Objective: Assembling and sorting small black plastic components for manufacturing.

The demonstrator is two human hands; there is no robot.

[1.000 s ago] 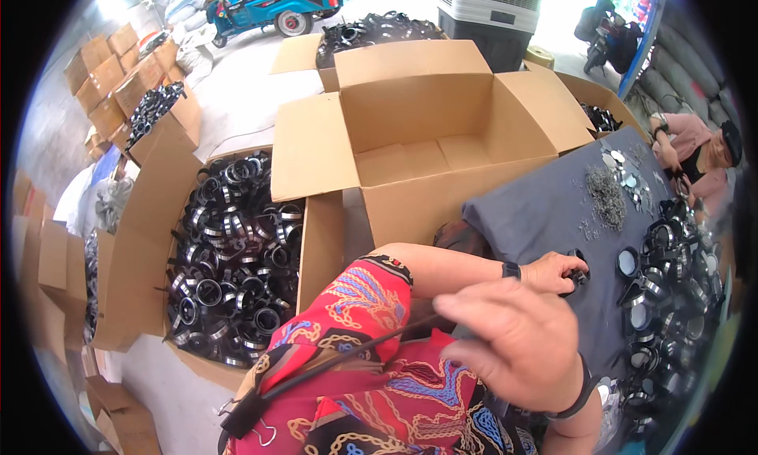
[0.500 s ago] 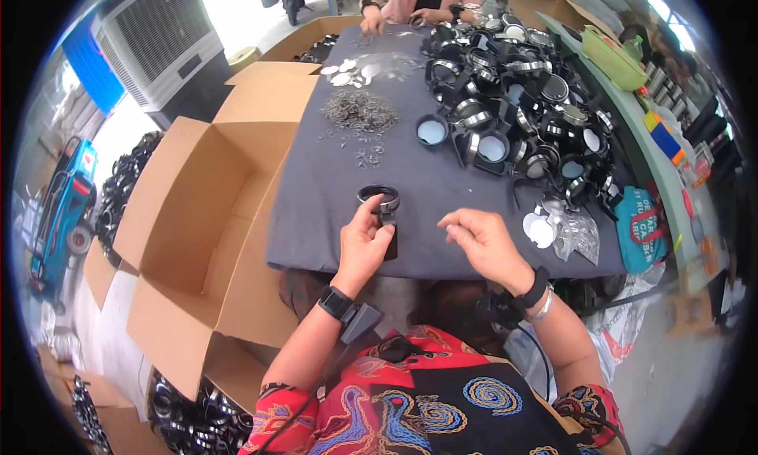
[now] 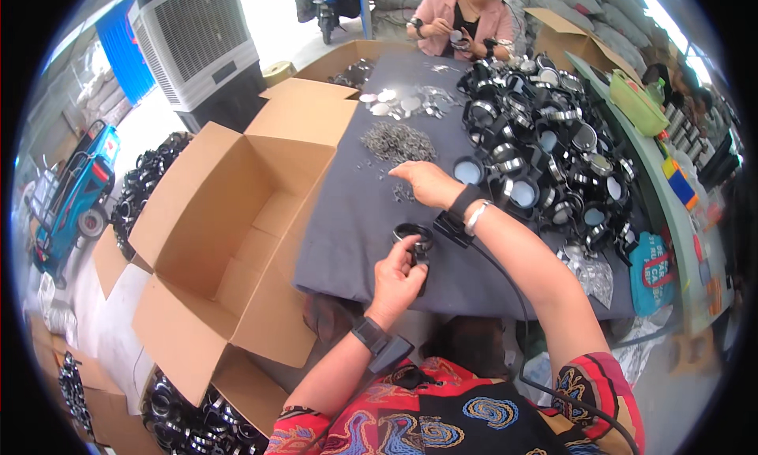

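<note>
A black ring-shaped part with a short handle stands at the table's near edge. My left hand is closed on it, index finger at the ring and thumb against the handle. Further forward, my right hand is stretched over the table, its fingers together and pointing left. Their tips are beside a few loose small metal clips, just nearer than the main heap of clips. Whatever the fingertips pinch, if anything, is too small to make out.
A large heap of black and silver ring parts covers the table's right side. White discs lie beyond the clips. An open cardboard box stands left of the table. Across it, a person in pink handles a part.
My right hand has moved forward and left, from the near edge to the loose clips. My left hand keeps hold of the ring part. The view has shifted; the co-worker's hands are now raised together.
</note>
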